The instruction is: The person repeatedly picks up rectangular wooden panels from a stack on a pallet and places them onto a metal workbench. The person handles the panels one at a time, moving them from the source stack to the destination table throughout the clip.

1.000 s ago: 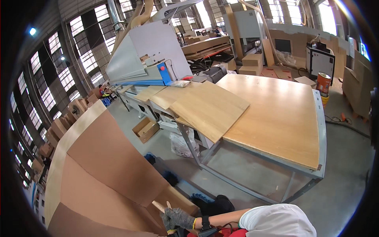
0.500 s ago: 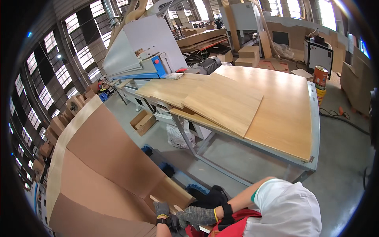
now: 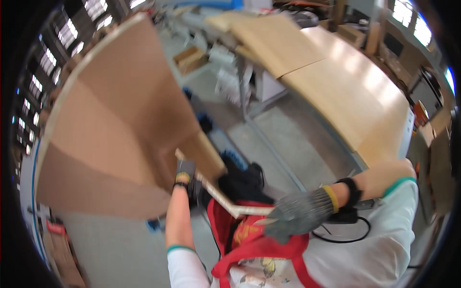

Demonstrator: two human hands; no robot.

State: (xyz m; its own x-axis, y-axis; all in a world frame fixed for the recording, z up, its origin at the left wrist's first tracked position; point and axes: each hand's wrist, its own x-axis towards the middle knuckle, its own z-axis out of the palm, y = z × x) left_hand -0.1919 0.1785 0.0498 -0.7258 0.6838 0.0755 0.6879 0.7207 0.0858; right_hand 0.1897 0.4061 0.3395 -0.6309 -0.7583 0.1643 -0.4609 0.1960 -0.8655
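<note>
A thin pale wooden strip (image 3: 220, 196) with an angled bend runs between my two gloved hands, low in front of my red apron. My left hand (image 3: 186, 169), in a grey knit glove, is closed at its far end, beside the open brown carton-like box (image 3: 110, 129). Closed around the near end is my right hand (image 3: 300, 213), in the same kind of glove, over the apron. Blur hides the exact finger positions and the strip's full shape. Black bands with small dark devices sit on both wrists.
A metal-framed table (image 3: 355, 105) with wooden panels (image 3: 283, 43) stands ahead and right. Blue rollers or wheels (image 3: 233, 158) line the floor beside the big box. Beyond lie a small open carton (image 3: 191, 59) and a white plastic bag (image 3: 233, 86). A black cable (image 3: 369, 233) loops by my right forearm.
My view has tilted down and turned. My hands have moved apart, the right one toward my right, and the wooden strip now shows between them.
</note>
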